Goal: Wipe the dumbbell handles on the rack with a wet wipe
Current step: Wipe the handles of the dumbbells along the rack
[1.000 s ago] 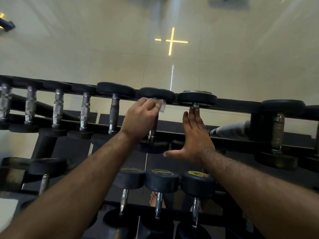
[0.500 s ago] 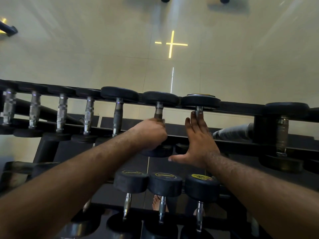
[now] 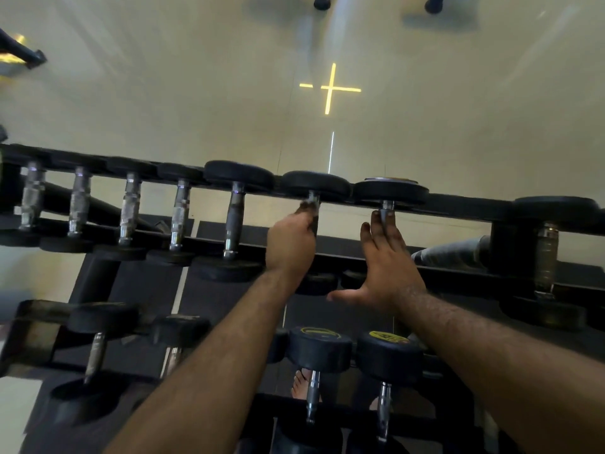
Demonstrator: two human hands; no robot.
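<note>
- A pale glossy floor (image 3: 163, 103) lay beyond the rack; a yellow cross-shaped light reflection (image 3: 330, 89) glowed on it
- Two dark equipment feet (image 3: 322, 1) stood at the top edge
- A bare foot (image 3: 300, 385) showed below

Black-ended dumbbells (image 3: 234, 221) with steel handles (image 3: 130, 209) lie across the rack (image 3: 458, 204).

handles (image 3: 78, 204): shiny knurled metal | heads (image 3: 319, 348): matt black rubber | floor (image 3: 196, 93): glossy

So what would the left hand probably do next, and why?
Probably slide back down the handle toward the person. The left hand is curled round it near the far weight head, so the near stretch likely needs another pass. The wipe isn't visible. The right hand lies flat on the next dumbbell.
</note>
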